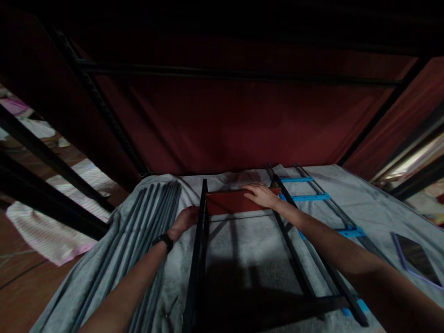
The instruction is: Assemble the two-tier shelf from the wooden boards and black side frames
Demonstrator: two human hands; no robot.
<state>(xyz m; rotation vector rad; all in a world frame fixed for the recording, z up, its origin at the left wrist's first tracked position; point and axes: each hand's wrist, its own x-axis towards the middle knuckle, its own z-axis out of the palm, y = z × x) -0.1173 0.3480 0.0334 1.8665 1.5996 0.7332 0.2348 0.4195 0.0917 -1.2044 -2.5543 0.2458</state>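
Left hand point(185, 221) gripping black frame rail point(200, 240), right hand point(261, 195) flat on red panel point(231, 201), grey rods point(145, 222) beside

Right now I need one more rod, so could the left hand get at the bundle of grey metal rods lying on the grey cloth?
Probably yes: the left hand rests at the black frame upright, and the grey metal rods lie just beside it, uncovered.

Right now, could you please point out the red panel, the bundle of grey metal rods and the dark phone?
red flat panel point(229, 202), head view, front face.
bundle of grey metal rods point(152, 208), head view, middle.
dark flat phone point(416, 258), head view, screen.
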